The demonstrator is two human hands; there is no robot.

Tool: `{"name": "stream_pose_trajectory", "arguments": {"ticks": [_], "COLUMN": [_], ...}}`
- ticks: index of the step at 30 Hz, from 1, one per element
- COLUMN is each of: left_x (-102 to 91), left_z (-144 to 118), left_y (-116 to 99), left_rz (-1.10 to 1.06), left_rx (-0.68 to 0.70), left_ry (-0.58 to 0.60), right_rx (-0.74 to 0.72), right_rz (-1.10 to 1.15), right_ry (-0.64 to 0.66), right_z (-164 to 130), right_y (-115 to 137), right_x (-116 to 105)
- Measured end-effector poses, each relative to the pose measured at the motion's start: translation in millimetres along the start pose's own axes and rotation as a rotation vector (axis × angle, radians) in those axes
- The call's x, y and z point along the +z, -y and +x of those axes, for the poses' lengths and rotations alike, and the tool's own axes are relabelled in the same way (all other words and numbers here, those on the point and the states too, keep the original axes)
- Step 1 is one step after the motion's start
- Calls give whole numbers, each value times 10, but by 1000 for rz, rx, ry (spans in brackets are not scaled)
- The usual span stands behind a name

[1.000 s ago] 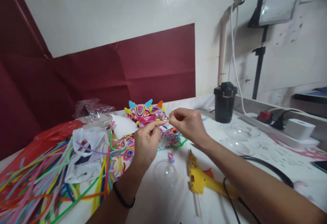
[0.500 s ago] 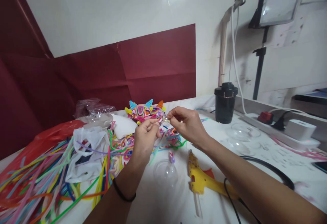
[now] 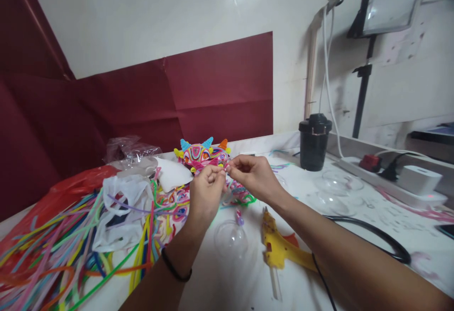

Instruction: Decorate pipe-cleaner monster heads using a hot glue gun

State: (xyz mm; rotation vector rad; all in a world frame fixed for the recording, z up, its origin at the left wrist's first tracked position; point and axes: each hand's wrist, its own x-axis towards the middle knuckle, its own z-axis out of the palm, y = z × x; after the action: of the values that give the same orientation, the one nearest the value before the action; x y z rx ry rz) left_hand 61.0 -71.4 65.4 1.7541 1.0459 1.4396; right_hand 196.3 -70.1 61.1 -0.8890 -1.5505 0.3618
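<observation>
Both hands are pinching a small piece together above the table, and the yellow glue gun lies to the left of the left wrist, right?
Not quite. In the head view, the left hand and right hand do pinch a small piece together, but the yellow glue gun lies under the right forearm, not left of the left wrist.

The glue gun (image 3: pixel 280 249) is taken as the landmark on the table (image 3: pixel 372 216). A clear dome (image 3: pixel 230 239) lies just to its left, and further left a heap of pipe cleaners (image 3: pixel 71 249) is spread. Behind the gun, both hands (image 3: pixel 207 192) (image 3: pixel 253 176) are held together. A horned mask (image 3: pixel 202 154) sits behind them. A lidded cup (image 3: pixel 314 141) stands behind and right.
</observation>
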Motion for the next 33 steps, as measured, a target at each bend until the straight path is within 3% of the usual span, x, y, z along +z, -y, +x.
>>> {"name": "stream_pose_trajectory", "arguments": {"ticks": [4,8,14,20,25,27,30,33], "left_x": [0,0,-19,-49,-73,-46,2,5], "left_z": [-33,-55,-37,-19,-9,4,5,-17], "left_y": [-16,-44,-88,-46,-64,-86,-113,-131], "left_rz": [137,228,232,204,104,-26,-179,-215], "left_rx": [81,125,63,31,-4,-67,-175,-212], "left_ry": [1,26,93,140,106,90,82,80], "right_rx": [-13,-126,-379,-485,-393,-261,-109,-74], "right_rz": [-60,-205,-414,-561,-600,-506,-425,-483], "right_ry": [-24,-56,10,45,-152,-230,-92,-11], "right_z": [-9,-31,-42,-39,91,134,152,149], "right_y": [28,47,14,-44,8,66,105,59], "right_x": [-19,-39,-73,-102,-378,-464,-475,-429]}}
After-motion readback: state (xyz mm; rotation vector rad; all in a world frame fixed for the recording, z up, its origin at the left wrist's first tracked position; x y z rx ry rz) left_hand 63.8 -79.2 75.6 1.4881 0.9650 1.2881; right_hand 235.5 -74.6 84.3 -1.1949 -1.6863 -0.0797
